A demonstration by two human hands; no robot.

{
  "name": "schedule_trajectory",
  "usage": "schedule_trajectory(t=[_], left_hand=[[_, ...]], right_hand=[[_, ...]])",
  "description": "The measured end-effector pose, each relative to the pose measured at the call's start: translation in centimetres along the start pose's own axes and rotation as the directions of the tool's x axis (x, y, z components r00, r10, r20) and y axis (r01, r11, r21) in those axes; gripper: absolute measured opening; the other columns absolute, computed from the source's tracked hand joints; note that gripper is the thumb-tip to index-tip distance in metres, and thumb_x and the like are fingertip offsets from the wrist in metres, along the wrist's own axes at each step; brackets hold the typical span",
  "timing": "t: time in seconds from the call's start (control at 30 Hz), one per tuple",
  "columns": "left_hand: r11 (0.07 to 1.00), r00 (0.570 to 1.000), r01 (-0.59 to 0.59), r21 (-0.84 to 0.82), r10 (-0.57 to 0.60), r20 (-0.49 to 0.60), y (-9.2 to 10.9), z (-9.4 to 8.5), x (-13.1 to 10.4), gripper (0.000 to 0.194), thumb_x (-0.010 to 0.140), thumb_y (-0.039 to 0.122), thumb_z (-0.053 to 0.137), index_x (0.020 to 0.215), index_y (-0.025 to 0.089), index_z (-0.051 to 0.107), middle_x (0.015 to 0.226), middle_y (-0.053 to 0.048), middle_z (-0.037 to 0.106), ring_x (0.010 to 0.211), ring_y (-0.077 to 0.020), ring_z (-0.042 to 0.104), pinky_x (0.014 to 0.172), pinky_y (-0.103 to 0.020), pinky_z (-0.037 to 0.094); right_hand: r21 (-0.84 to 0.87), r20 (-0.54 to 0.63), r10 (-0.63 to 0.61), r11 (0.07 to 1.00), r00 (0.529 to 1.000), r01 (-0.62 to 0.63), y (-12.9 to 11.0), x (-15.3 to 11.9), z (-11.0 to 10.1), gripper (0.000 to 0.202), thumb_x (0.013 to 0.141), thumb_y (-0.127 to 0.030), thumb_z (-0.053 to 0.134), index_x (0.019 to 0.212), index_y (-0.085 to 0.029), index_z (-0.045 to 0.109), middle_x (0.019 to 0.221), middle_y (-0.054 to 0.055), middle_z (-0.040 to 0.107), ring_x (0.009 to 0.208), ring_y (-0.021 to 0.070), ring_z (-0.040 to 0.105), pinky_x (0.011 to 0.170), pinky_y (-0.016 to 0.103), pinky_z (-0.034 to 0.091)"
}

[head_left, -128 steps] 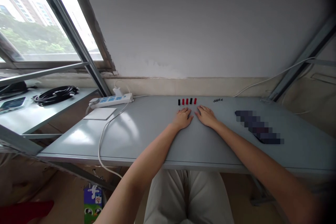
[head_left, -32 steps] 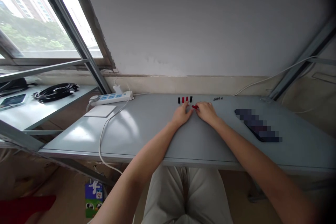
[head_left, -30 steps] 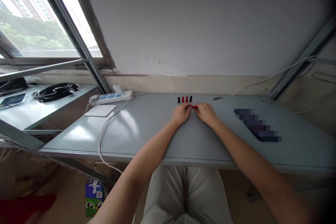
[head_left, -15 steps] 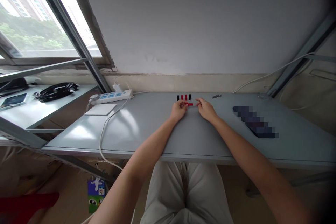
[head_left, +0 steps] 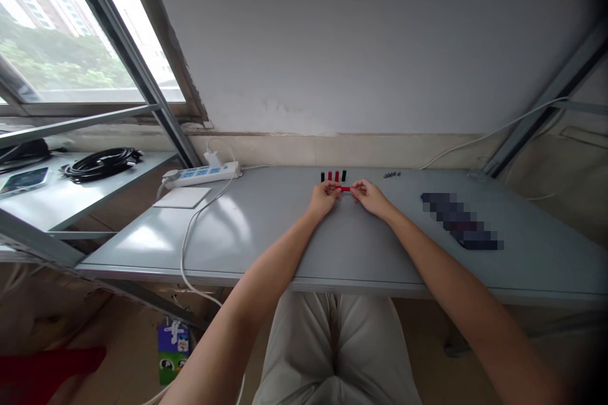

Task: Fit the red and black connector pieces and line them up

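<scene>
A slim red cylinder (head_left: 346,189) lies level between my two hands, just above or on the grey table. My left hand (head_left: 325,197) is closed in a pinch on its left end. At the other end, the fingertips of my right hand (head_left: 369,197) are closed and touch it; whether they also hold a tiny part is too small to see. Just behind the hands stand two red cylinders (head_left: 333,176), with a black cylinder (head_left: 323,176) to their left and another black cylinder (head_left: 344,175) to their right. Several tiny dark metal pieces (head_left: 392,174) lie farther right.
A white power strip (head_left: 204,173) and a flat white box (head_left: 182,198) are on the grey table (head_left: 266,228) at left, with a white cable (head_left: 190,228) hanging over the front edge. A blurred dark object (head_left: 460,221) lies at right. The wall (head_left: 342,63) rises behind.
My right hand has moved left and closed at the right end of the red cylinder; before, a gap separated them. My left hand has stayed in place with its pinch.
</scene>
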State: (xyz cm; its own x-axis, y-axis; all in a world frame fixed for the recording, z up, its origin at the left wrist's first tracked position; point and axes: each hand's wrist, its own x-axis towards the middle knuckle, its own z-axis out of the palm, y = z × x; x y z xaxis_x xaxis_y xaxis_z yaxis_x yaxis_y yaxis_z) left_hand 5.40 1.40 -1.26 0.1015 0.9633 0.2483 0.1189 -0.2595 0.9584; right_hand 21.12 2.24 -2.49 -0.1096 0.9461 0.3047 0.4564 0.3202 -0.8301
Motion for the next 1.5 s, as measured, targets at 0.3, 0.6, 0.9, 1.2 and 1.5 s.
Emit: schedule_trajectory(t=[0.3,0.6,0.9,1.2,1.5], left_hand=[[1.000,1.000,-0.015,0.014,0.015,-0.004,-0.3,-0.1,0.2,0.013,0.072,0.015,0.055,0.085,0.012,0.058,0.077,-0.005,0.060,0.055,-0.0061,0.053,0.059,-0.021,0.043],[0.994,0.993,0.014,0.108,-0.001,-0.118,-1.3,-0.5,0.8,0.018,0.076,0.019,0.051,0.090,0.011,0.058,0.082,-0.007,0.061,0.054,-0.0068,0.053,0.057,-0.023,0.044],[0.878,0.974,-0.226,0.422,0.202,0.100,-0.8,-0.1,0.0,0.015,0.074,0.022,0.054,0.086,0.016,0.061,0.078,-0.003,0.063,0.062,-0.0093,0.053,0.065,-0.023,0.042],[0.849,0.952,-0.304,0.432,0.254,0.170,-0.6,-0.1,-0.4,0.018,0.077,0.025,0.051,0.090,0.017,0.061,0.080,-0.003,0.064,0.063,-0.0090,0.052,0.064,-0.022,0.041],[0.827,0.946,-0.323,0.460,0.260,0.195,-0.3,0.0,-0.6,0.020,0.076,0.027,0.051,0.092,0.019,0.060,0.082,-0.002,0.062,0.059,-0.0081,0.049,0.063,-0.022,0.040]], right_hand=[[-0.277,-0.008,-0.170,0.947,0.985,0.161,-1.5,-0.6,-0.6,0.018,0.076,-0.031,0.052,0.083,-0.017,0.061,0.082,0.005,0.062,0.073,0.0145,0.054,0.071,0.028,0.041],[-0.645,0.040,-0.251,0.733,0.967,0.217,-1.3,-0.8,-2.0,0.013,0.073,-0.025,0.053,0.081,-0.018,0.061,0.086,0.007,0.057,0.081,0.0185,0.052,0.073,0.031,0.038],[-0.308,0.044,-0.126,0.942,0.991,0.133,-1.7,-0.9,-1.2,0.024,0.072,-0.036,0.054,0.084,-0.016,0.060,0.063,0.001,0.055,0.057,0.0119,0.048,0.055,0.024,0.038],[-0.066,0.217,-0.090,0.992,0.972,0.107,-1.0,-1.0,-0.7,0.017,0.074,-0.028,0.051,0.086,-0.016,0.056,0.077,0.004,0.062,0.067,0.0119,0.056,0.065,0.026,0.042],[-0.196,0.223,-0.103,0.969,0.969,0.148,-1.5,-1.1,-0.7,0.025,0.073,-0.040,0.050,0.076,-0.016,0.057,0.062,-0.001,0.056,0.057,0.0107,0.050,0.054,0.023,0.039]])
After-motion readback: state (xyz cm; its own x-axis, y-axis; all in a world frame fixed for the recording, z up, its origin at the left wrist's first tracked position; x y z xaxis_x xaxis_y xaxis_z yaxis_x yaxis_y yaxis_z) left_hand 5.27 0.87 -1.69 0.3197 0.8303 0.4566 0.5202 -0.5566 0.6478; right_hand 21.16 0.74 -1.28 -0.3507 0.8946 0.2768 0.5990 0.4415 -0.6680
